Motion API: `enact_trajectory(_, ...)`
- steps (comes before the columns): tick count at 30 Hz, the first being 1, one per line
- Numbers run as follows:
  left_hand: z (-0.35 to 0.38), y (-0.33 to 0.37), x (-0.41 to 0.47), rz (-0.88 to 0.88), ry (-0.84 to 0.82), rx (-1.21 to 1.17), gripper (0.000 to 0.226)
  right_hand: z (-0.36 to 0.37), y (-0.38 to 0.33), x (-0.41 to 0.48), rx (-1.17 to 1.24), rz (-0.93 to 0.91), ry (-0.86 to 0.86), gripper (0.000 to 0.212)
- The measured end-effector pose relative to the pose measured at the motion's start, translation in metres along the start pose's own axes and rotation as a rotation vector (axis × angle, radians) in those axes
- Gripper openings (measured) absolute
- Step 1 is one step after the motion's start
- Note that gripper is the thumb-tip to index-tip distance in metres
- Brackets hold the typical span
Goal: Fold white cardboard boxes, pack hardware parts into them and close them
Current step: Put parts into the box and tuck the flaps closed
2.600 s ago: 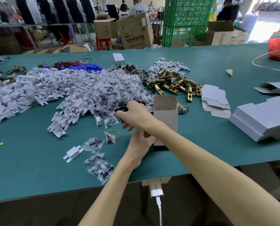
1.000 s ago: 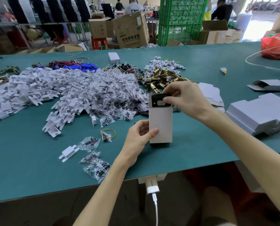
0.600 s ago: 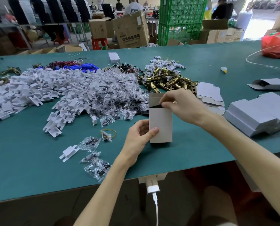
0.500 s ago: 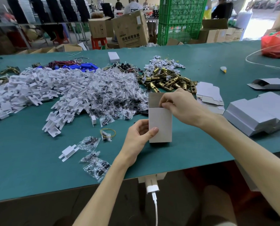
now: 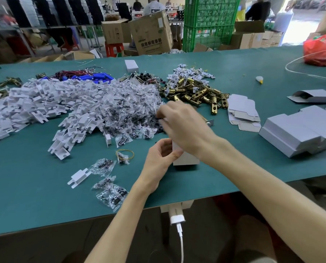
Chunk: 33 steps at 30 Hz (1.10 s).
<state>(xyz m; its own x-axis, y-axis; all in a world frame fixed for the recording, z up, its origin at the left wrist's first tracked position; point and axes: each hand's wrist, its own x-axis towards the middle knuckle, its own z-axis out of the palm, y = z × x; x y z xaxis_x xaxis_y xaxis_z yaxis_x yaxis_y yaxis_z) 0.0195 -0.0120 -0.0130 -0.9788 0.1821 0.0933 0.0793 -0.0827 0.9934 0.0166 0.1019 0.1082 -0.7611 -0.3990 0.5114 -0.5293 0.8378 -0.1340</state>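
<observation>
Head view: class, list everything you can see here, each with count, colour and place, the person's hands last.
table: one, green, under everything.
plastic clips: heap, white, left.
bagged parts: heap, clear bags with black pieces, centre.
latches: heap, brass, right of bagged parts.
flat blanks: small stack, white, right of latches.
folded boxes: several, white, far right.
upright box: one, white, near edge, centre.
rubber band: one, yellow, left of upright box.
left hand: grips upright box's left side.
right hand: blurred, over bagged parts; grip unclear.
</observation>
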Motion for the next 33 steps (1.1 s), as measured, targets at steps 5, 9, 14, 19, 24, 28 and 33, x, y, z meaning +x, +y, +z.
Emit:
enact_trajectory(5,0.0,0.004,-0.004,0.036,0.037,0.129,0.015,0.039,-0.036,0.026,-0.144,-0.068,-0.154,0.018)
enact_trajectory(9,-0.001,0.004,-0.005,0.003,0.039,0.126,0.018,0.055,-0.043,0.049,-0.198,0.133,-0.507,0.016)
enact_trajectory(14,0.0,0.007,-0.007,0.012,-0.009,0.105,0.013,0.072,-0.037,0.056,-0.152,0.286,-0.659,0.032)
enact_trajectory(19,0.001,0.009,-0.006,-0.002,-0.019,0.065,0.014,0.072,-0.035,0.054,-0.101,0.259,-0.576,0.024)
enact_trajectory(24,0.0,0.008,-0.006,-0.007,-0.006,0.076,0.016,0.065,-0.037,0.049,-0.189,0.121,-0.408,0.032)
enact_trajectory(28,-0.001,0.005,-0.003,0.013,-0.004,0.107,0.015,0.045,-0.031,0.047,-0.136,0.131,-0.271,0.032)
enact_trajectory(33,0.0,0.004,-0.003,-0.009,0.002,0.024,0.029,0.007,-0.018,0.045,0.25,0.294,-0.186,0.016)
